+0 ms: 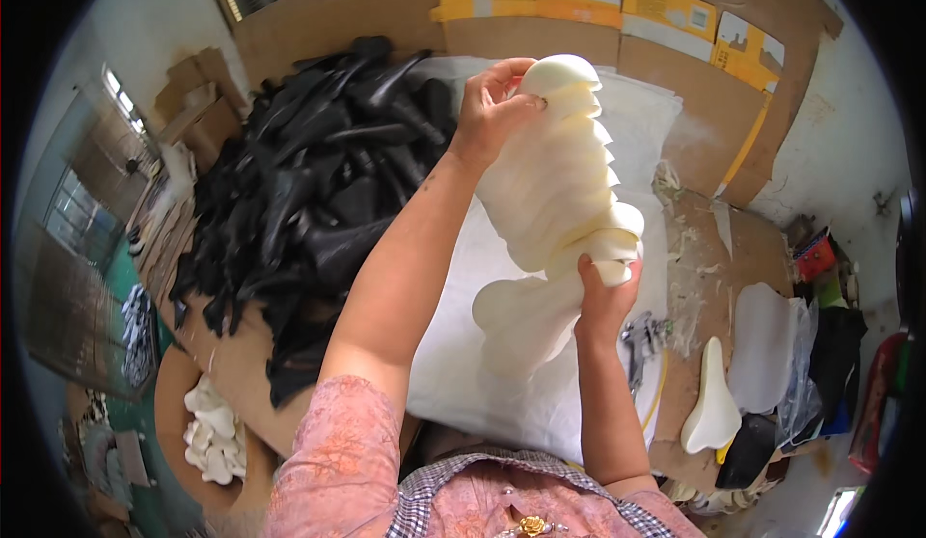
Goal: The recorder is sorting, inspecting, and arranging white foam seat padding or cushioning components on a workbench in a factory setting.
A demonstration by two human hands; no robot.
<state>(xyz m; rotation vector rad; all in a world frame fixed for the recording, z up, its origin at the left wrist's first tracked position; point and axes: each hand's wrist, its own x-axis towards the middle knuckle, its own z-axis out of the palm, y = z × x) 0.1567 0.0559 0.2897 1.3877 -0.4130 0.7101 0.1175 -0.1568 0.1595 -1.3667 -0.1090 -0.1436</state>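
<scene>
A nested stack of cream-white foam bicycle saddle pads (550, 186) is lifted over the white sheet (463, 384) on the table. My left hand (497, 109) grips the far end of the stack, with the thumb on the top pad. At the near end my right hand (610, 299) closes round the lowest pads; some of its fingers are hidden. Under the stack, more cream foam (516, 321) shows, and I cannot tell whether it belongs to it. A metal spray gun (639, 345) lies beside my right forearm.
Black saddle covers (318, 162) are heaped on the left. A single foam saddle pad (711, 403) lies at the right, near plastic-wrapped items. White foam pieces (214, 432) fill a round brown container at lower left. Cardboard panels (540, 41) stand along the back.
</scene>
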